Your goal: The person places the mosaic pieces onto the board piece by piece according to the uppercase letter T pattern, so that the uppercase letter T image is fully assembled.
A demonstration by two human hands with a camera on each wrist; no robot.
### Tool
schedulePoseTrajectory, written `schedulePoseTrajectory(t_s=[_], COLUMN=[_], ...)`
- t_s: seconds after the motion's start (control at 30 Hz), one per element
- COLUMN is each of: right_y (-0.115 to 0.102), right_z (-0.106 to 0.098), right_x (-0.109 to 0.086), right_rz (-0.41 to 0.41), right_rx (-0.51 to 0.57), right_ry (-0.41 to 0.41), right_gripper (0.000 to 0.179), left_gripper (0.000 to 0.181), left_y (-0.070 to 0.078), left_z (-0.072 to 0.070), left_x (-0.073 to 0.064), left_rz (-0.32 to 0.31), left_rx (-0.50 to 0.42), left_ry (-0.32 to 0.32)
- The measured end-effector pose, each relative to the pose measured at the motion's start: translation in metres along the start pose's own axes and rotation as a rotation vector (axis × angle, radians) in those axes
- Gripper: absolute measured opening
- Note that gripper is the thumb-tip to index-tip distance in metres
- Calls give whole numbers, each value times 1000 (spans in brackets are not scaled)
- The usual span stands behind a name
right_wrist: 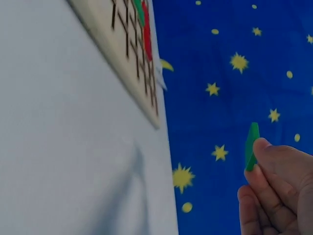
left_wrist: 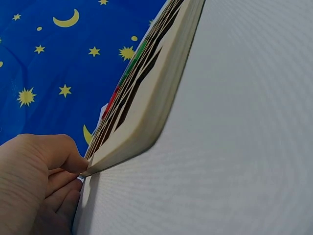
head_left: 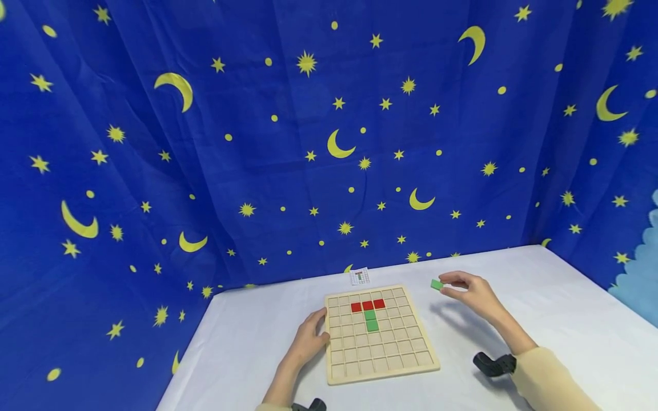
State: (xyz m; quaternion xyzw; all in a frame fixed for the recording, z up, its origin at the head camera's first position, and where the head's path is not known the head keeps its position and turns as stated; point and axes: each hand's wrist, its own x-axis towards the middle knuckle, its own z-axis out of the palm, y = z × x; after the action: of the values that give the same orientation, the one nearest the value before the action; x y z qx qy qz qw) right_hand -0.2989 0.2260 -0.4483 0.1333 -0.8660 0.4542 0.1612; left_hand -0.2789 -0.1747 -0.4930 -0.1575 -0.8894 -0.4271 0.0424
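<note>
A wooden grid board lies on the white table, with three red tiles in a row and two green tiles below the middle one, forming a T. My left hand grips the board's left edge; in the left wrist view the thumb is at the edge, with the other fingers partly hidden beside it. Between thumb and fingertips, my right hand pinches a green square tile. It holds this tile above the table, to the right of the board and apart from it.
Behind the board lies a small white card printed with a grid and a coloured T. A blue curtain with yellow moons and stars hangs at the table's back and sides. Black wrist-worn devices sit at both sleeves.
</note>
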Motion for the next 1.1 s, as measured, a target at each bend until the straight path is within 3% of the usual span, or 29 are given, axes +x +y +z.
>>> schedulePoseTrajectory(t_s=[0.37,0.77,1.1], right_y=[-32,-61,-71], right_z=[24,67,91], right_x=[10,13,9], right_rz=[-90,-117,-122], right_rx=[16,94,152], right_ry=[-19,-112,-164], right_gripper=[31,29,27], left_gripper=[66,66,66], left_y=[2,2,1], left_z=[-4,-4,-2], left_x=[5,3,1], left_rz=[13,3,-10], left_rx=[20,8,12], left_ry=[6,6,-6])
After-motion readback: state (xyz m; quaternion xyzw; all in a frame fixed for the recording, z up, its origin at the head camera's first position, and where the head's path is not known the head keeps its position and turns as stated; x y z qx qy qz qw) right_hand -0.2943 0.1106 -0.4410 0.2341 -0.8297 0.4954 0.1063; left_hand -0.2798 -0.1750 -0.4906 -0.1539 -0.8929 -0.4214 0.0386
